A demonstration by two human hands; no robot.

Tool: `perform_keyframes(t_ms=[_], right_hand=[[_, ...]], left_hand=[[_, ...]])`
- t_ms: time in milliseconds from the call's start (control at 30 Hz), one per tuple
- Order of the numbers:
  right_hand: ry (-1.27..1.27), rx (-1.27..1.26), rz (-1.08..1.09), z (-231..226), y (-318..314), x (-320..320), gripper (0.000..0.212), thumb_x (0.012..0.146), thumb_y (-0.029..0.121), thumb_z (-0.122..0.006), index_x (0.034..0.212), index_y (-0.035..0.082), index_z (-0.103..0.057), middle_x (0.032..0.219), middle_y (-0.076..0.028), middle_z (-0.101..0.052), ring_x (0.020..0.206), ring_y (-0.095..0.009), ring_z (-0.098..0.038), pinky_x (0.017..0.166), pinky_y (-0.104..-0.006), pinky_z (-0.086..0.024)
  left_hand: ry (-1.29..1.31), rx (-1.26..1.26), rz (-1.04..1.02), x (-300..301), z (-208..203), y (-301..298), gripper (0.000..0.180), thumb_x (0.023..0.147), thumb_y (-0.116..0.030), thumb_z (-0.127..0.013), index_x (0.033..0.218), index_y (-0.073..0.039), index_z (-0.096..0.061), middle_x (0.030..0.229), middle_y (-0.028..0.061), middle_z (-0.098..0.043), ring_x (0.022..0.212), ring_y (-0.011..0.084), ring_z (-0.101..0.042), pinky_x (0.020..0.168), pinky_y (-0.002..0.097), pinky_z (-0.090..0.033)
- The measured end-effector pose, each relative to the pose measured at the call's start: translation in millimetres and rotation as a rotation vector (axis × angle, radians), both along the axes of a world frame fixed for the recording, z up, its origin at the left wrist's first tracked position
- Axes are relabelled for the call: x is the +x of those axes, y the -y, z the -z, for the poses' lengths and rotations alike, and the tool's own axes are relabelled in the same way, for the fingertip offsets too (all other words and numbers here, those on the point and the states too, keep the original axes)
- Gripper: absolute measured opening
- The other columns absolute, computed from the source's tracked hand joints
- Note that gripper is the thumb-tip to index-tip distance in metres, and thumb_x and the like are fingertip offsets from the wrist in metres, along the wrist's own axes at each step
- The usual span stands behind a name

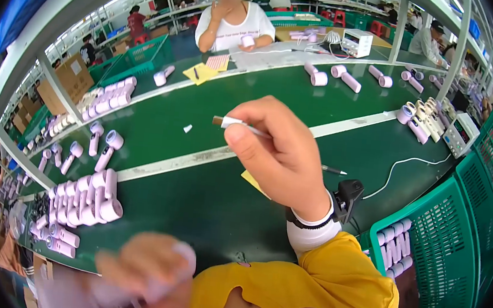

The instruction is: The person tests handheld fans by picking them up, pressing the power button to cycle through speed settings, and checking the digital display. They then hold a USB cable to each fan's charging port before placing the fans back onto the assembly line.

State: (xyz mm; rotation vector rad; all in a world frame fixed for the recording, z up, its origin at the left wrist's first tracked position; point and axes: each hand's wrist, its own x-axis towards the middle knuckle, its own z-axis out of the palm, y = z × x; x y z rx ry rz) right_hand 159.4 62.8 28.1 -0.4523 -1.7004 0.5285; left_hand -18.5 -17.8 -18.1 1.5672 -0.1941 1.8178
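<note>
My right hand (279, 151) is raised over the middle of the green bench, closed in a pinch. Between its thumb and fingers is a white USB cable plug (233, 123), metal end pointing left. A white wrist strap with a small black device circles that wrist. Low on the left, my left hand (150, 263) is smeared by motion, its fingers wrapped round a lilac handheld fan (105, 296). The fan's details are blurred. Nearest to that hand, a batch of lilac fans (84, 201) lies in rows on the bench.
A white strip (168, 163) crosses the green bench. Further fans lie along both sides and the far edge. A pen (334, 171) lies beyond my right wrist. Green crates (436, 249) stand at right, near a white meter box (461, 135). Opposite sits a person in white (235, 25).
</note>
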Motion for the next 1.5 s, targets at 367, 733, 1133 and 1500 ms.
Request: perform_keyframes(t_ms=[367,733,1133,1500], right_hand=[[0.081,0.126,0.068,-2.5,5.6,-9.5,0.013,0.081,0.012,-0.054,0.087,0.001,-0.051,0.071,-0.006,-0.051,0.057,-0.014,-0.048,0.051,-0.0225,-0.039],[0.083,0.232,0.014,2.2,4.7,-14.7,0.011,0.082,0.012,-0.051,0.087,0.002,-0.05,0.07,-0.009,-0.051,0.056,-0.02,-0.049,0.051,-0.0264,-0.039],[0.133,-0.22,-0.18,-3.9,9.6,-8.6,0.014,0.085,0.015,-0.048,0.086,0.001,-0.05,0.068,0.001,-0.046,0.059,-0.006,-0.04,0.052,-0.0208,-0.035],[0.23,-0.142,-0.165,-4.3,16.9,-10.5,0.014,0.084,0.015,-0.049,0.08,0.002,-0.048,0.061,-0.006,-0.051,0.05,-0.011,-0.044,0.047,-0.0228,-0.035]], left_hand=[[-0.131,0.155,-0.164,9.9,-12.8,29.7,0.032,0.085,-0.028,-0.044,0.099,-0.002,-0.032,0.074,0.0082,-0.043,0.054,0.0172,-0.041,0.053,0.0276,-0.037],[0.235,-0.232,-0.232,16.8,-19.7,41.0,0.028,0.08,-0.025,-0.049,0.095,-0.001,-0.044,0.077,0.0101,-0.045,0.053,0.0183,-0.048,0.042,0.0297,-0.039],[-0.238,-0.688,-0.146,-1.9,-41.4,-36.8,0.036,0.078,-0.011,-0.039,0.109,0.005,-0.032,0.085,0.0195,-0.052,0.061,0.0254,-0.057,0.05,0.0308,-0.049],[-0.315,-0.7,0.333,-13.4,-38.0,-36.5,0.046,0.068,0.0,-0.032,0.113,0.005,-0.028,0.082,0.019,-0.054,0.058,0.0264,-0.058,0.053,0.0309,-0.048]])
